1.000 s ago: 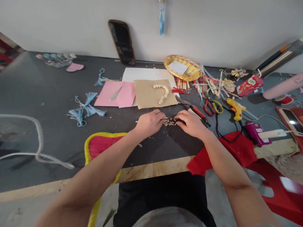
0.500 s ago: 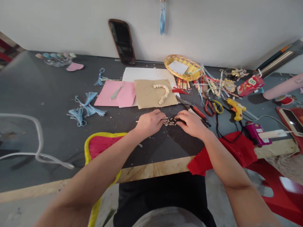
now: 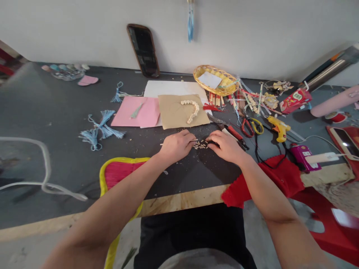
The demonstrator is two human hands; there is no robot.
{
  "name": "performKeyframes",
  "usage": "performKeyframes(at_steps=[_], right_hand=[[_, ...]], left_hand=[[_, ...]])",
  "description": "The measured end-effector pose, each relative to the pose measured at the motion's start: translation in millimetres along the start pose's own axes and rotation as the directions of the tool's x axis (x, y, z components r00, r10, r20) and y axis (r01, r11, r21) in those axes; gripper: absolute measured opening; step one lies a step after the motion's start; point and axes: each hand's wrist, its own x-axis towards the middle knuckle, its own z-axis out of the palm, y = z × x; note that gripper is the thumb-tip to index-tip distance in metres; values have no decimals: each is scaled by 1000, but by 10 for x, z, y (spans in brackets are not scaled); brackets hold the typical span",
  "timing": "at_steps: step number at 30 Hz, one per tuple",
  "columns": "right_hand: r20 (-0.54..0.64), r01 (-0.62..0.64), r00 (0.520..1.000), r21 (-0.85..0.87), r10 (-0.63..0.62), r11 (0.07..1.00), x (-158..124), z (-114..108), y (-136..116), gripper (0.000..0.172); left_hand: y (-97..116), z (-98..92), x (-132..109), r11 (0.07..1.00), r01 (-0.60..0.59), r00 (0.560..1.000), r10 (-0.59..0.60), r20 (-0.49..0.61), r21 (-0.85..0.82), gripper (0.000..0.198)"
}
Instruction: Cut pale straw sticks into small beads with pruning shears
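My left hand (image 3: pixel 178 145) is closed around a thin pale stick (image 3: pixel 194 140), whose tips poke out on both sides of the fist. Facing it, my right hand (image 3: pixel 223 145) has its fingers curled together; a dark bit shows between thumb and fingers, but what it is I cannot make out. Between the two hands lies a small heap of short pale cut pieces (image 3: pixel 201 146) on the grey tabletop. Just beyond, a brown sheet (image 3: pixel 174 112) carries a curved row of cream-coloured pieces (image 3: pixel 196 110).
Pliers (image 3: pixel 234 132), scissors (image 3: pixel 254 126) and a yellow glue gun (image 3: pixel 279 128) lie to the right. A wicker basket (image 3: pixel 232 89) and phone (image 3: pixel 143 50) are at the back. Blue tassels (image 3: pixel 103 127) and pink paper (image 3: pixel 150 111) lie left. Red cloth (image 3: pixel 280 175) hangs at the front edge.
Both hands hold nearly the same place and grip. The whole view has shifted very slightly; nothing on the table has visibly moved.
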Motion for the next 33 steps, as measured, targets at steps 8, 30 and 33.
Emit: performKeyframes(at_steps=[8, 30, 33], right_hand=[[-110, -55, 991, 145, 71, 988, 11, 16, 13, 11], [-263, 163, 964, 435, -48, 886, 24, 29, -102, 30], [-211, 194, 970, 378, -120, 905, 52, 45, -111, 17]], left_hand=[[5, -5, 0, 1000, 0, 1000, 0, 6, 4, 23], [98, -96, 26, 958, -274, 921, 287, -266, 83, 22], [111, -93, 34, 940, -330, 888, 339, -309, 84, 16]])
